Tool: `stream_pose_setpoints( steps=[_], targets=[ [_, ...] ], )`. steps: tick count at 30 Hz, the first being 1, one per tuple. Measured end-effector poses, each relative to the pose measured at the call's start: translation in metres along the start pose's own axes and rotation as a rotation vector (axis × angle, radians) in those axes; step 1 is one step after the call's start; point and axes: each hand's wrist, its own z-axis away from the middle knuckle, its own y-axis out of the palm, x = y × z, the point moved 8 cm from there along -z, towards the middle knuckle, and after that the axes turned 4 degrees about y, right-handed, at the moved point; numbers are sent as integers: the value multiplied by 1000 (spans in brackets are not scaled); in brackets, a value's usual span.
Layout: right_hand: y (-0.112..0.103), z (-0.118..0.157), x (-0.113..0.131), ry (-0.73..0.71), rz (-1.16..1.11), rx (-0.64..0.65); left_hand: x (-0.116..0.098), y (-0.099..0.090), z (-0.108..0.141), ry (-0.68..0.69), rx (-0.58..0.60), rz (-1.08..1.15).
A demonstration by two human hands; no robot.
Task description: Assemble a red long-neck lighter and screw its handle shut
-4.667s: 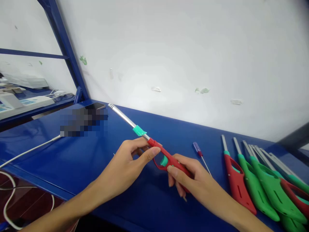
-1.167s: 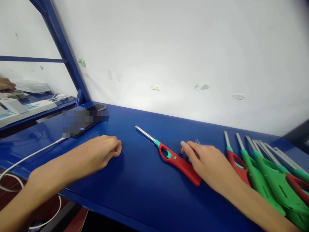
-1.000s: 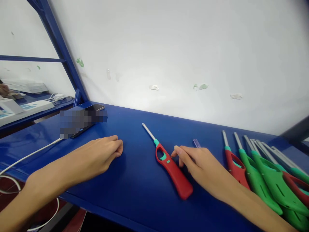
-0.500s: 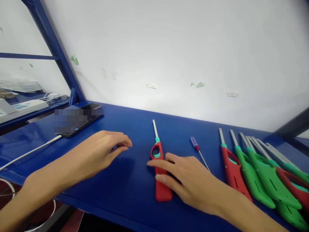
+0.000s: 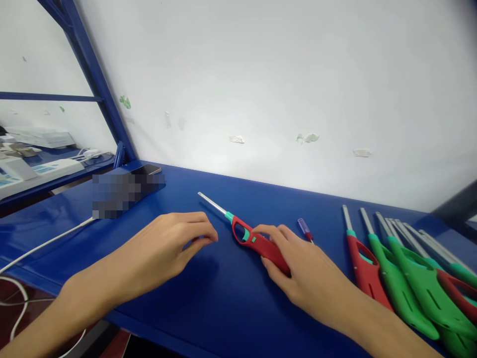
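A red utility lighter with a turquoise trigger and collar and a silver nozzle slants over the blue tabletop, nozzle toward the upper left. My right hand is closed around its lower body, thumb below and fingers above, covering the butt end. To the left of the lighter, my left hand hovers over the table, empty, its fingers loosely bent and the thumb tip a little apart from them. Just beyond my right hand lies a screwdriver with a clear purple handle; my hand hides most of its shaft.
On the right, several lighters lie side by side and overlapping, among them a red lighter and a green lighter. A phone with a white cable is at the left. A white wall and blue frame post bound the table.
The lighter has turned from near upright to a leftward slant, and my right hand has closed on its body. My left hand has shifted slightly right and down in view.
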Motion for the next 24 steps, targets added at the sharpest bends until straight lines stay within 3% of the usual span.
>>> stream_pose_setpoints(
  steps=[4, 8, 12, 15, 18, 21, 24],
  targets=[
    [4, -4, -13, -17, 108, -88, -9, -4, 0, 12, -28, 16],
    [10, -4, 1, -194, 272, -64, -17, -7, -1, 33, -72, 42],
    [10, 3, 21, -328, 214, -18, -20, -8, -1, 58, -159, 95],
    [2, 5, 24, -319, 130, -3, -23, -4, -2, 92, -172, 115],
    [-21, -2, 6, -171, 193, -147, -27, -2, -4, 73, -184, 153],
    [-49, -7, -34, 164, 388, -318, -30, -3, -6, 16, -245, 180],
    [-49, -7, -70, 410, 521, -227, -33, 4, -8, -18, -267, 215]
  ],
)
